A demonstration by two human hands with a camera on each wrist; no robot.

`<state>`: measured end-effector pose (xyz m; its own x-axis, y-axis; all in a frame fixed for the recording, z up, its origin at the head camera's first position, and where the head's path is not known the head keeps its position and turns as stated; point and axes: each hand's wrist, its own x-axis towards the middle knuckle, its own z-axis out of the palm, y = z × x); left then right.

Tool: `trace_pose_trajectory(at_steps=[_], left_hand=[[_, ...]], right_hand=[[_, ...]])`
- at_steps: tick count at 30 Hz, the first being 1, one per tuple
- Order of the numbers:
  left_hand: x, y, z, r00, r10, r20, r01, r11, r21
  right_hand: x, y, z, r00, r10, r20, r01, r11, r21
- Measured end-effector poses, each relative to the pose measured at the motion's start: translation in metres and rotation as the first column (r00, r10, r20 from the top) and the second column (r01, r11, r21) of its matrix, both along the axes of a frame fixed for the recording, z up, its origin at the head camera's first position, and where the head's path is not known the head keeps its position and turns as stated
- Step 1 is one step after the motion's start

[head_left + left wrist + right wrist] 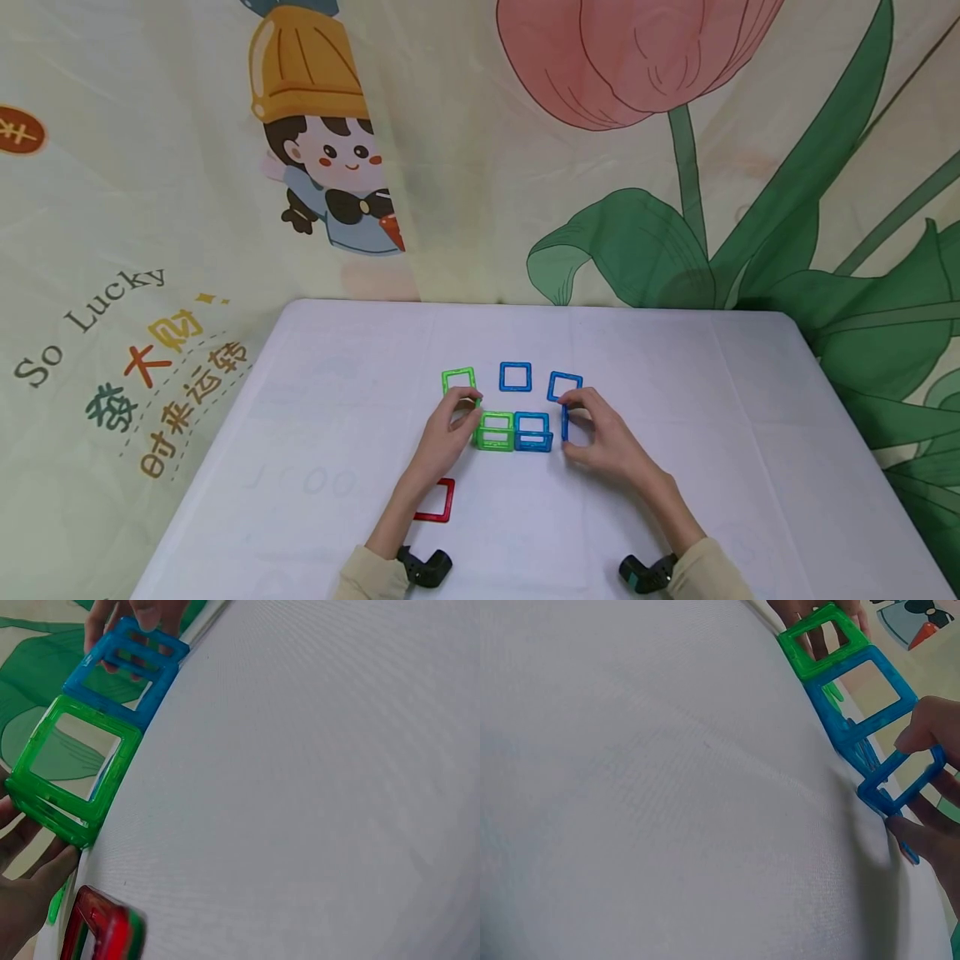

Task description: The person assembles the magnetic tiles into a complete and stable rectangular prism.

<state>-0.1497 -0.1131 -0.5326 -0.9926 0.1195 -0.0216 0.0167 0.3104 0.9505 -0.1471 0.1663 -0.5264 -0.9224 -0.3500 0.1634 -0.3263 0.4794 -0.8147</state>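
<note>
Square magnetic tiles with open centres stand joined on the table, a green part (496, 447) beside a blue part (533, 447). My left hand (447, 433) grips the green end, thumb and fingers at its left side; the left wrist view shows the fingertips against the green tile (75, 799). At the right, my right hand (611, 437) pinches a single blue tile (565, 423) between thumb and fingers. That tile is upright, edge-on to the head view, with a small gap from the joined blue part. In the right wrist view the held blue tile (877, 784) appears close beside it.
Behind the joined tiles lie a loose green tile (458, 372), a blue tile (515, 388) and a tilted blue tile (566, 376). A red tile (450, 500) lies by the left forearm. The white table (360, 350) meets a printed cloth (465, 208) at its far edge.
</note>
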Motion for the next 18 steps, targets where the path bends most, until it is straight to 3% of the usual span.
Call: trace_pose_trajectory(at_steps=[6,18], left_hand=[[0.0009,-0.0005,0.001,1.0,-0.002,-0.003,0.002,1.0,0.004],[0.0064,-0.0032,0.0033,1.0,-0.016,-0.003,0.016,1.0,0.006]], right_hand=[[-0.0003,-0.002,0.0,0.998,0.007,0.066,-0.004,0.999,-0.053],[0.0077,-0.0056,-0.0026,0.998,0.006,0.065,-0.001,0.997,-0.08]])
